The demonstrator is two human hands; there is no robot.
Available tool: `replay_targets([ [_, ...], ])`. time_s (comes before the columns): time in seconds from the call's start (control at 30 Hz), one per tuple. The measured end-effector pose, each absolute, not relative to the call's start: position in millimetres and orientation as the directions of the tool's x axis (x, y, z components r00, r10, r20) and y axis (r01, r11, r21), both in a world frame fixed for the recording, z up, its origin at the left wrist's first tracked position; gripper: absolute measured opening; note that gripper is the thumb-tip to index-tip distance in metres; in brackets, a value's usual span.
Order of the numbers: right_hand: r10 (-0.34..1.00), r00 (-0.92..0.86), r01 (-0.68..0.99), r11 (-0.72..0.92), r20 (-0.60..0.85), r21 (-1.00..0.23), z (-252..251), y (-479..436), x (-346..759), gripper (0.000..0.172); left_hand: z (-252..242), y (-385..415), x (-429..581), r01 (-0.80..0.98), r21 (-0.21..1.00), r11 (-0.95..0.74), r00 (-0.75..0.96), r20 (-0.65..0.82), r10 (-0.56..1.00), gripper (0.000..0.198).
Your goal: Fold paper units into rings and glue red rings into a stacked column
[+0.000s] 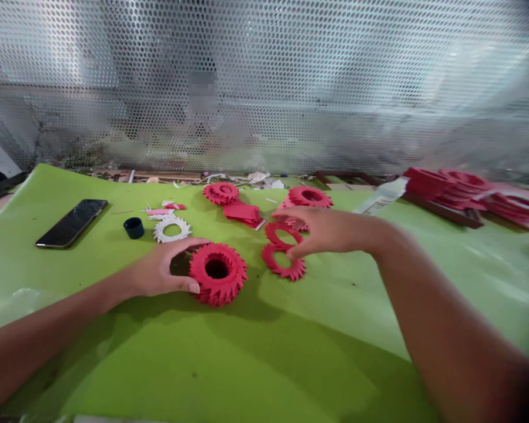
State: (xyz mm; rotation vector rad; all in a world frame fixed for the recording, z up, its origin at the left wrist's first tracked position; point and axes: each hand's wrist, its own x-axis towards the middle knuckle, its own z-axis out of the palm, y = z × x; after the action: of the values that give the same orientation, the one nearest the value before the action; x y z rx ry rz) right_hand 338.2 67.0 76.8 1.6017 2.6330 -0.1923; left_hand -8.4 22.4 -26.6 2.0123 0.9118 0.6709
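Note:
A stack of red toothed rings (235,264), seemingly paper, stands on the green table cover. My left hand (165,267) grips its left side, with the thumb at the front and the fingers behind. My right hand (321,232) hovers over two overlapping red toothed rings, its thumb and fingers apart. Of these, the nearer ring (286,272) lies flat, and the farther ring (275,234) is partly hidden by the fingers; I cannot tell whether they touch it. Behind the right hand sits another group of red rings (308,192).
A white toothed ring (157,231), a dark blue round cap (134,228) and a phone (73,223) lie at the left. Red folded pieces (242,212) and a red ring stack (220,191) stand farther back. More red rings (458,185) are piled right. Perforated metal sheeting (264,88) rises behind.

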Motion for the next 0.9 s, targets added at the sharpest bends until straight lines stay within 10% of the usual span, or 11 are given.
replay_targets([
  [0.1, 0.874, -0.45, 0.888, 0.415, -0.185, -0.2, 85.5, 57.5, 331.1, 0.098, -26.6, 21.8, -8.1, 0.353, 0.842, -0.407, 0.595, 0.134, 0.793, 0.085],
  [0.3, 0.738, -0.662, 0.665, 0.659, 0.131, -0.352, 80.6, 33.2, 298.1, 0.093, -30.1, 19.0, -11.6, 0.336, 0.844, -0.418, 0.573, 0.169, 0.802, 0.088],
  [0.6, 0.52, -0.727, 0.528, 0.841, 0.449, -0.118, 60.7, 0.7, 255.3, 0.089, 3.0, -4.5, 10.7, 0.32, 0.858, -0.402, 0.346, 0.289, 0.893, 0.048],
  [0.73, 0.664, -0.528, 0.461, 0.748, 0.53, -0.477, 59.0, 6.7, 256.2, 0.084, 5.2, -11.9, 14.6, 0.303, 0.873, -0.383, 0.247, 0.316, 0.916, 0.045],
  [0.9, 0.857, -0.432, 0.351, 0.448, 0.283, -0.822, 54.0, 18.0, 254.8, 0.048, 3.6, -13.9, 16.1, 0.279, 0.89, -0.361, 0.134, 0.336, 0.932, 0.04],
])
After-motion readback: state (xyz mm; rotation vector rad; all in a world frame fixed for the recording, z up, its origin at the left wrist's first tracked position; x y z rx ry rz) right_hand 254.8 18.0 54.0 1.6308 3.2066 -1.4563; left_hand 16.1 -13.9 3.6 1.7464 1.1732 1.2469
